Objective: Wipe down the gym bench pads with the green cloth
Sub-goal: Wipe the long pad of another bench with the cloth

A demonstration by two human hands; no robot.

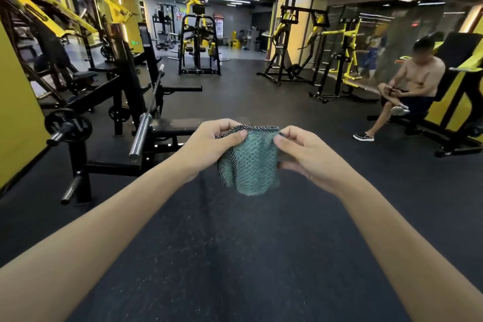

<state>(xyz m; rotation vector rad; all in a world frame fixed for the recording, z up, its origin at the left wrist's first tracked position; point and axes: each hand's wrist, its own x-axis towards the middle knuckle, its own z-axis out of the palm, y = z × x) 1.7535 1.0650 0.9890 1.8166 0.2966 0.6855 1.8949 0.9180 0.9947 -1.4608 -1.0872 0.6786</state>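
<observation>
A green cloth (250,165) with a dark speckled hem hangs folded in front of me, above the dark floor. My left hand (209,145) pinches its upper left edge between thumb and fingers. My right hand (304,153) pinches the upper right corner, its other fingers behind the cloth. A flat bench pad (180,123) of a black bench press station lies just beyond my left hand, partly hidden by it.
A steel barbell (146,125) with a plate (68,125) sits on the rack at left. A person (410,86) sits on a black and yellow machine at right. More yellow machines (200,44) stand at the back. Dark rubber floor (248,256) stretches ahead.
</observation>
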